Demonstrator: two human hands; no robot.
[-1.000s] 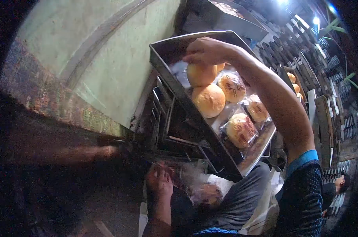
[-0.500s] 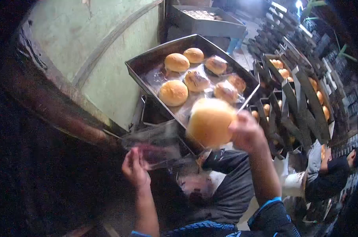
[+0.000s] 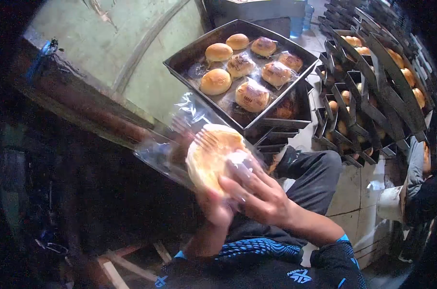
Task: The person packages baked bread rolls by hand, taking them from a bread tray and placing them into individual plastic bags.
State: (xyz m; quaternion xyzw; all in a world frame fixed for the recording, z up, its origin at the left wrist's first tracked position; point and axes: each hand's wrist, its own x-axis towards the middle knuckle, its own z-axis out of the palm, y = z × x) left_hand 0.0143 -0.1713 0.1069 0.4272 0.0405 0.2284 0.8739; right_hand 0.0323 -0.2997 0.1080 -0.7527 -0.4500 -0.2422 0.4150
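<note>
A: Green wall [image 3: 93, 38] at upper left, stacked trays [image 3: 380, 91] to the right over tiled floor [image 3: 346, 192]. Any change?

B: Yes. Half a second ago: bun [image 3: 213, 159] over the near corner of the tray [image 3: 276, 101] in the right hand, bag [image 3: 189, 111] apart in the left. Now both together, just outside that corner.

A: Meaning?

B: Past pick-up, into bag handling, judging by film across the bun. Bare buns [image 3: 215, 81] toward the tray's left and far corners, bagged buns [image 3: 252, 95] toward the right edge and near corner.

A: Grip?

B: Right-hand grip [image 3: 264, 195] clamped on the bun's right side, fingers blurred. Left-hand grip [image 3: 214, 207] at the lower edge, fingers hidden behind; can't tell how closed.

A: Bun inside the bag?

B: Between both hands, film to the left and above. Can't tell how deep.
</note>
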